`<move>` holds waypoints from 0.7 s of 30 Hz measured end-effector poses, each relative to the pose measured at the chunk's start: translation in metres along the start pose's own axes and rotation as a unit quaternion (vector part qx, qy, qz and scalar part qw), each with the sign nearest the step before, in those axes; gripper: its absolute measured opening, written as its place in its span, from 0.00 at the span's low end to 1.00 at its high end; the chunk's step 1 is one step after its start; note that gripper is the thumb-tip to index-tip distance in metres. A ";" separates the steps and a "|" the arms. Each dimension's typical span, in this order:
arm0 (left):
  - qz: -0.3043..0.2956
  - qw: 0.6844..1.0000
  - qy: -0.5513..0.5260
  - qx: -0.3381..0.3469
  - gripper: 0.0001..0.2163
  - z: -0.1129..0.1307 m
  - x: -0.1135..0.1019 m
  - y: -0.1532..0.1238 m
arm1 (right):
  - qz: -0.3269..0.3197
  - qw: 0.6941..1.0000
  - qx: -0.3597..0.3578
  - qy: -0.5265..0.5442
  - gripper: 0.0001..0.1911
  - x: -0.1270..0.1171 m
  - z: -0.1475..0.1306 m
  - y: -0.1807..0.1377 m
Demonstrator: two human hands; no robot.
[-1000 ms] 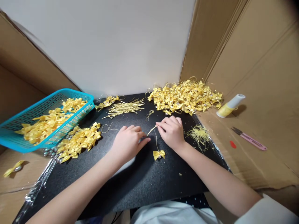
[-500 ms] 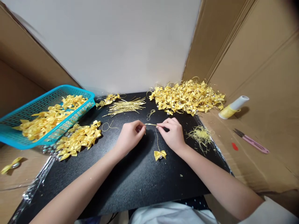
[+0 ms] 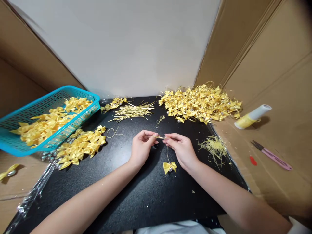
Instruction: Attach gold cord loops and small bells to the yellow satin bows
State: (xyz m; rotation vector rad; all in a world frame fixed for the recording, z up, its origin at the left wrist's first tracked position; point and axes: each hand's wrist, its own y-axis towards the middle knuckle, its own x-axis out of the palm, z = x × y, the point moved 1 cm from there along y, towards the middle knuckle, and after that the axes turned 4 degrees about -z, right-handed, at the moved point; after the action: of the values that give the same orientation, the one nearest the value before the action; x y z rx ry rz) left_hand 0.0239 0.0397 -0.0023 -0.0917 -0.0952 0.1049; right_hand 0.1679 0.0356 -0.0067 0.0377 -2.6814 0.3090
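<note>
Between my two hands runs a short gold twist tie (image 3: 159,137). My left hand (image 3: 145,145) pinches its left end between thumb and finger. At the other end, my right hand (image 3: 181,148) grips it with closed fingertips. A thin gold cord (image 3: 168,154) hangs down from beside the right fingertips. On the cord's lower end is a yellow ribbon bow (image 3: 170,167) with a small silver bell at its middle. Whether the bow rests on the black table is hard to tell.
A blue basket (image 3: 73,125) of yellow bows stands left, with loose bows (image 3: 83,147) beside it. Gold ties (image 3: 134,111) lie at the back, near a heap of corded bows (image 3: 202,102). Thread scraps (image 3: 214,147), a thread tube (image 3: 253,116) and pink-handled snips (image 3: 274,157) lie right.
My left hand has come closer to my right, and its fingertips have shifted along the tie. The view has swung slightly, and the bow still hangs below on its cord.
</note>
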 end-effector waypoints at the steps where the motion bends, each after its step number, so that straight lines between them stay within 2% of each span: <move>1: 0.006 1.000 -0.009 -0.001 0.12 0.000 0.001 -0.001 | -0.003 0.999 0.023 0.031 0.12 0.002 0.000 -0.001; 4: 0.012 0.999 -0.038 -0.003 0.12 0.003 0.004 -0.007 | -0.004 0.995 0.054 0.082 0.14 0.006 0.000 -0.005; 8: 0.005 0.997 -0.073 -0.001 0.12 0.005 0.008 -0.014 | 0.017 0.992 0.056 0.109 0.17 0.008 0.000 -0.008; 21: -0.042 0.993 -0.105 0.020 0.11 0.005 0.010 -0.020 | 0.040 0.990 0.052 0.124 0.18 0.009 -0.005 -0.010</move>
State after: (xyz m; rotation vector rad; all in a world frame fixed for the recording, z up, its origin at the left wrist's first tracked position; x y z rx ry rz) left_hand 0.0353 0.0212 0.0054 -0.0358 -0.3060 0.0325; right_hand 0.1630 0.0271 0.0035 -0.0715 -2.4217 0.4473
